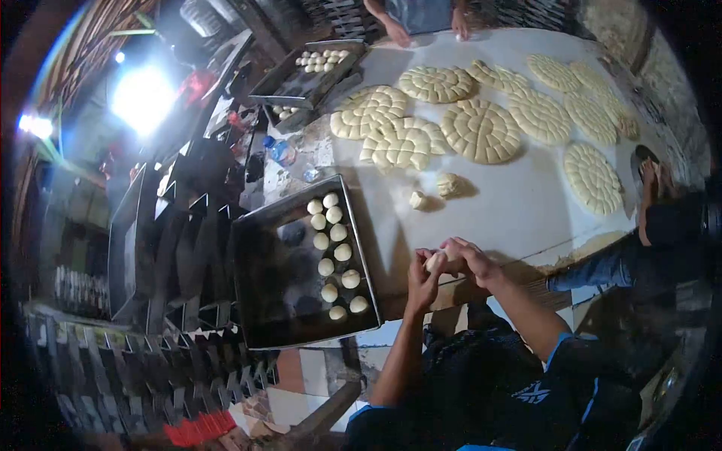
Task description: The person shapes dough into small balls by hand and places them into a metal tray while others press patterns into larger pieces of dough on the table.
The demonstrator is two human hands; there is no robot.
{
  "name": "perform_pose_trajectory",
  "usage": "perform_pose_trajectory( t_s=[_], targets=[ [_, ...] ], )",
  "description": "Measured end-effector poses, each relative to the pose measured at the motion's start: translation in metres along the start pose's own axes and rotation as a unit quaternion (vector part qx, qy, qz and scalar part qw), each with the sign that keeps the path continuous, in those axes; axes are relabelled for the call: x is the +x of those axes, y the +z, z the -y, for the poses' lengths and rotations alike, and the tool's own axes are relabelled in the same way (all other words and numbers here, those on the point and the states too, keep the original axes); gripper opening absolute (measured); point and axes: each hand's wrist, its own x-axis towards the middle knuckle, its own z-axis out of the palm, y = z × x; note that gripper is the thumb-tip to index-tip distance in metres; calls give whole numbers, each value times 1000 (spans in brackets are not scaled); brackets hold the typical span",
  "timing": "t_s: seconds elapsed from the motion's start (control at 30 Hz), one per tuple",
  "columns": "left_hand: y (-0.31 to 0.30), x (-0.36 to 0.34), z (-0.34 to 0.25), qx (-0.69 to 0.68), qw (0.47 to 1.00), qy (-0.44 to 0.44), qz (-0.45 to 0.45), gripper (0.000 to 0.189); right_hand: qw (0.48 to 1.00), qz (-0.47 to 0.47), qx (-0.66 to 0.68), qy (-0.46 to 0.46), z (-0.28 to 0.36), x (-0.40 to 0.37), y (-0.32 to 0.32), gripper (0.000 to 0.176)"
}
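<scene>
Above the near edge of the table, a small pale dough ball [435, 261] sits between my two hands. My left hand [421, 279] wraps its fingers round the ball from the left. From the right, the curved fingers of my right hand [468, 260] close over the same ball and partly hide it. Just beyond my hands, a loose dough piece [417, 200] and a larger dough lump [449, 185] lie on the white table [519, 210]. Left of my hands, a dark baking tray [271, 270] holds several round dough balls along its right side.
Several flat dough rounds [481, 131], cut into segments, cover the far part of the table. Another tray [331, 81] with dough balls stands at the back left, near a plastic bottle [281, 152]. Stacked empty tins [180, 368] fill the left. Two other people's hands show at the table's edges.
</scene>
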Motion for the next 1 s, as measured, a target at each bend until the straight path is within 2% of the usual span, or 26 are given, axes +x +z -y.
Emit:
perform_pose_trajectory(
  t_s=[0.03, 0.07, 0.1, 0.13, 0.2, 0.23, 0.27, 0.3, 0.33, 0.37, 0.4, 0.43, 0.47, 0.5, 0.53, 0.57, 0.6, 0.63, 0.7, 0.73, 0.8, 0.87, 0.93, 0.97, 1.0],
  targets=[
    [-1, 7, 13, 8, 1000, 3, -16, 17, 1000, -2, 10, -11, 14, -3, 4, 32],
    [19, 19, -18, 169, 981, 68, -68, 23, 1000, 5, 24, -16, 20, 0, 6, 31],
    [26, 27, -28, 241, 967, 46, -75, 26, 995, -7, -17, -99, 12, 8, -4, 35],
    [30, 34, -31, 308, 948, 21, -80, 29, 995, -33, -25, -93, 16, 11, -17, 35],
    [32, 45, -14, 348, 932, 35, -98, 32, 992, -96, -41, -74, 25, 12, -47, 36],
    [32, 47, 0, 368, 924, 36, -99, 34, 986, -125, -29, -103, 23, 14, -64, 36],
    [32, 45, 8, 307, 946, -3, -103, 29, 979, -159, -17, -128, 19, 16, -84, 37],
    [34, 41, 15, 328, 936, -6, -129, 25, 969, -195, -9, -152, 13, 16, -106, 37],
    [38, 38, 17, 350, 924, -8, -155, 22, 927, -287, -140, -197, 6, 18, -136, 42],
    [32, 28, 18, 375, 915, -84, -124, 21, 922, -297, -146, -199, 7, 5, -165, 42],
    [21, 16, 21, 448, 888, -76, -68, 21, 918, -300, -152, -210, 14, 0, -194, 43],
    [10, 3, 24, 515, 855, -59, -14, 22, 903, -224, -298, -215, 16, -9, -224, 39],
    [0, -1, 27, 618, 782, 36, 69, 23, 864, -138, -434, -217, 16, -20, -252, 35],
    [-11, 8, 21, 673, 733, 38, 90, 27, 802, -47, -556, -213, 17, -23, -269, 32],
    [-19, 11, 16, 724, 680, 35, 115, 30, 752, -61, -594, -280, 18, -16, -276, 29],
    [-18, 33, 16, 731, 675, 86, 59, 37, 697, -75, -625, -343, 24, -3, -278, 27],
    [-11, 58, 17, 700, 708, 89, 24, 36, 637, -88, -650, -405, 34, 13, -276, 24],
    [-4, 83, 18, 666, 739, 96, -11, 35, 724, -66, -605, -325, 66, 34, -261, 26],
    [39, 113, 33, 625, 776, 57, -58, 31, 773, -127, -534, -318, 63, 76, -230, 30],
    [64, 117, 46, 593, 801, 44, -72, 29, 772, -127, -517, -347, 51, 85, -214, 30],
    [95, 96, 63, 581, 813, 20, -17, 26, 743, -81, -563, -353, 38, 67, -188, 23],
    [77, 42, 101, 677, 724, 128, 13, 23, 711, 30, -614, -342, 68, 31, -182, 17],
    [58, 13, 81, 608, 782, 102, 86, 20, 711, 91, -610, -338, 67, 23, -223, 15],
    [39, 18, 63, 682, 715, 13, 152, 18, 716, 119, -601, -333, 55, 26, -253, 16],
    [21, 25, 45, 740, 632, -78, 214, 16, 714, 73, -601, -352, 58, 47, -259, 16]
  ],
)
